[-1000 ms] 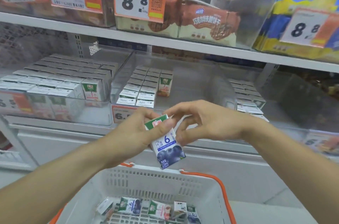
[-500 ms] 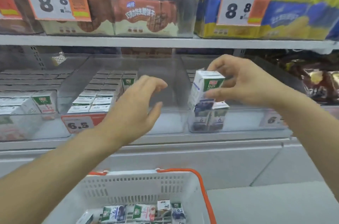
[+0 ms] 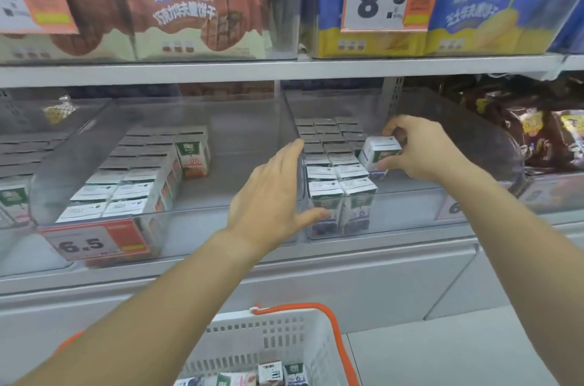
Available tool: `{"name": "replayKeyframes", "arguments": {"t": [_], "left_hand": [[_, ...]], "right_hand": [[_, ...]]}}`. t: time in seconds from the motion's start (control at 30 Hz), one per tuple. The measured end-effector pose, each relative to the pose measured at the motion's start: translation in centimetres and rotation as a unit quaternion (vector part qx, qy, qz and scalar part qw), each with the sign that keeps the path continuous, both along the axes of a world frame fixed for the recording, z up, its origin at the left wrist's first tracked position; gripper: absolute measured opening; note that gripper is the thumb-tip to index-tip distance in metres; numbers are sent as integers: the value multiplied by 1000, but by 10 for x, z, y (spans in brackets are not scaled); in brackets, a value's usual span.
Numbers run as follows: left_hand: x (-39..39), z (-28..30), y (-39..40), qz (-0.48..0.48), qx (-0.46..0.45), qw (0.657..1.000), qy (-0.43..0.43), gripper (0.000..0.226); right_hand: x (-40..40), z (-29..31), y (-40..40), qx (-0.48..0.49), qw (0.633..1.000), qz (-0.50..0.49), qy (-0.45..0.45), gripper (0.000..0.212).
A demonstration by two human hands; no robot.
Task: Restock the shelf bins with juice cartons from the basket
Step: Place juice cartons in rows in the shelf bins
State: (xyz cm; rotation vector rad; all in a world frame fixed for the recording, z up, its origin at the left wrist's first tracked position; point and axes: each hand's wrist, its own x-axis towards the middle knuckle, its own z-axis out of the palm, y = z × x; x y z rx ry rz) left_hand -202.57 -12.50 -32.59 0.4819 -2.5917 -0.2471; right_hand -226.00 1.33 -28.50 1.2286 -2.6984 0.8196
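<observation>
The right hand [image 3: 420, 148] pinches a small white juice carton with a green band [image 3: 377, 153], tilted, inside the clear plastic shelf bin on the right [image 3: 410, 208], just beside the rows of similar cartons [image 3: 331, 164] standing there. The left hand [image 3: 271, 196] is flat with straight fingers at the wall between this bin and the middle clear bin [image 3: 221, 196], which has an orange price tag reading 6.5 [image 3: 94, 242]. Below, a white plastic basket with an orange handle [image 3: 284, 335] contains a few cartons.
</observation>
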Motion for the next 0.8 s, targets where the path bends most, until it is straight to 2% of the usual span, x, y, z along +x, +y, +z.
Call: {"name": "replayKeyframes", "arguments": {"t": [0.13,0.27,0.43,0.6,0.7,0.8], "left_hand": [[0,-2,1,0,-20,1000,17,111],[1,-2,2,17,-40,999,30,111],[2,-3,1,25,-89,995,27,111],[2,-7,0,27,-140,990,19,112],[1,-12,-3,24,-145,989,26,112],[-2,-14,-5,28,-152,988,12,112]], "right_hand": [[1,-13,-13,32,999,-12,-6,55],[2,-16,-18,22,999,-42,-26,62],[-1,-25,-21,64,997,-40,-33,51],[0,-21,-13,59,997,-23,-47,45],[3,-13,-5,85,996,-18,-19,50],[18,0,5,36,998,-18,53,44]]}}
